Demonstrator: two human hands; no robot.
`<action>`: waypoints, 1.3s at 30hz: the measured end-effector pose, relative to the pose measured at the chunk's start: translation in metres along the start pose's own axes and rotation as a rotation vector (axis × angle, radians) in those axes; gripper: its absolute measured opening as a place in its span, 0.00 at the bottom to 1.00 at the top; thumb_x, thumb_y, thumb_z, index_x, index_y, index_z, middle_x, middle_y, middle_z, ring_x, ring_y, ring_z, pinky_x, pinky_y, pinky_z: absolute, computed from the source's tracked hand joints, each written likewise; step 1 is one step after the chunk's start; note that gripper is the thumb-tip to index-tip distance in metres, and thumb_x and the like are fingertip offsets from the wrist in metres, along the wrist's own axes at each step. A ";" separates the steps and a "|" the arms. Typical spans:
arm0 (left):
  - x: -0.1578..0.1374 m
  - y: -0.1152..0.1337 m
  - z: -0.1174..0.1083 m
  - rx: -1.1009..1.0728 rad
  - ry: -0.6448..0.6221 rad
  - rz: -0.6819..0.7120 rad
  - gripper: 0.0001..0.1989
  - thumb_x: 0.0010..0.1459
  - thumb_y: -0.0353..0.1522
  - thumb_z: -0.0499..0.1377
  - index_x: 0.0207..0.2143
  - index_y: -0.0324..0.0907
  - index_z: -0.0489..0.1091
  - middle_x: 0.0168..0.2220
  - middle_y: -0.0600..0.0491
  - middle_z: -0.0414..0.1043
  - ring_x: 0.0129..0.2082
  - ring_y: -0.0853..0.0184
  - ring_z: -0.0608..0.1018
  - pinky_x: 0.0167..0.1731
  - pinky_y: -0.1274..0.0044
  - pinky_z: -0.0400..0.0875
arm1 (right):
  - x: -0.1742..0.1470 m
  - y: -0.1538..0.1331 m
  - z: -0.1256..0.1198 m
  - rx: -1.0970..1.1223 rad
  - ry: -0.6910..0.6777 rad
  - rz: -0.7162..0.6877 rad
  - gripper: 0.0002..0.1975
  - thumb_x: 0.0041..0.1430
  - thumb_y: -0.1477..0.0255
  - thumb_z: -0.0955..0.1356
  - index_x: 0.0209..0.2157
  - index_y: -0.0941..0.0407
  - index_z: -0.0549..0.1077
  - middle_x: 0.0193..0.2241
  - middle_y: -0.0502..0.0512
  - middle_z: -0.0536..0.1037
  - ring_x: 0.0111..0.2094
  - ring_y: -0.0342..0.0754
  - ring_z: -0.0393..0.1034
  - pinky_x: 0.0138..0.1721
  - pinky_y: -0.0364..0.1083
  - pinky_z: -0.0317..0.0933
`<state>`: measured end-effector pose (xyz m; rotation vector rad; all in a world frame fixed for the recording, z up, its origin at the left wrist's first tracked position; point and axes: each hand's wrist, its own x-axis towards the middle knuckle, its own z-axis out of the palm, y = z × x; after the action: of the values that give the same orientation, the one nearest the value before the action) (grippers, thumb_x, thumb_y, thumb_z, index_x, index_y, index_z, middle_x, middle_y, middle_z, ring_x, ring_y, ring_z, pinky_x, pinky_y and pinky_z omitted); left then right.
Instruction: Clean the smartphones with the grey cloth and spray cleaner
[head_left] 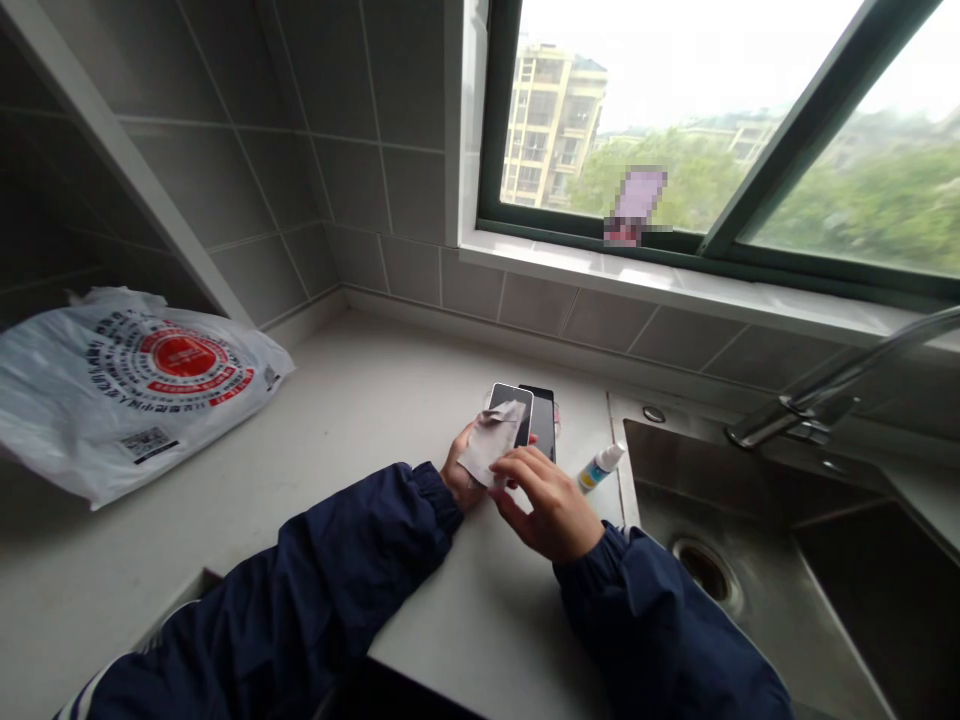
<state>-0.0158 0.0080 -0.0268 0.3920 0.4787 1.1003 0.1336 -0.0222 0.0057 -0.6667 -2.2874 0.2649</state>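
My left hand (457, 468) is closed around a white-edged smartphone (523, 402), held over the counter. A light grey cloth (491, 446) lies across the phone's screen and hides much of it. Over the cloth's lower right corner, my right hand (546, 500) pinches the edge between thumb and fingers. Behind the held phone, a second, dark phone (547, 405) rests on the counter. A small white spray bottle (601, 467) with a blue and yellow label is just right of my right hand.
On the right is a steel sink (637, 510) with a drain (705, 568) and a metal faucet (780, 415). A white plastic bag (120, 400) with red print sits on the pale counter (360, 390) at left. A window (637, 120) rises behind.
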 end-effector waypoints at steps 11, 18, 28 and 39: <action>-0.009 -0.001 0.005 -0.210 -0.085 -0.149 0.39 0.65 0.53 0.46 0.63 0.29 0.60 0.49 0.36 0.76 0.50 0.52 0.78 0.58 0.65 0.63 | -0.023 -0.001 0.001 -0.273 -0.153 -0.075 0.26 0.68 0.67 0.64 0.63 0.63 0.62 0.66 0.68 0.60 0.69 0.61 0.47 0.65 0.64 0.51; -0.009 -0.004 -0.002 -0.149 -0.145 -0.273 0.45 0.60 0.61 0.43 0.60 0.31 0.65 0.49 0.35 0.76 0.50 0.49 0.78 0.58 0.60 0.63 | -0.029 0.012 0.008 -0.408 -0.284 0.008 0.33 0.70 0.54 0.59 0.69 0.55 0.53 0.70 0.58 0.51 0.71 0.59 0.40 0.68 0.67 0.31; -0.006 -0.012 0.007 -0.131 -0.119 -0.051 0.39 0.67 0.53 0.39 0.64 0.33 0.61 0.56 0.40 0.73 0.61 0.56 0.70 0.65 0.68 0.53 | -0.018 0.021 0.011 -0.452 -0.251 0.142 0.32 0.71 0.55 0.57 0.70 0.53 0.49 0.71 0.55 0.47 0.72 0.57 0.36 0.67 0.68 0.29; -0.010 -0.006 0.000 0.178 -0.102 -0.107 0.45 0.60 0.61 0.38 0.66 0.41 0.61 0.28 0.44 0.78 0.19 0.62 0.75 0.33 0.65 0.73 | 0.018 0.025 0.020 -0.468 -0.153 0.412 0.29 0.72 0.59 0.57 0.70 0.51 0.51 0.71 0.55 0.48 0.71 0.57 0.40 0.66 0.70 0.34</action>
<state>-0.0147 -0.0034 -0.0280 0.5700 0.5029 0.9319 0.1180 0.0091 -0.0072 -1.4036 -2.3571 -0.0381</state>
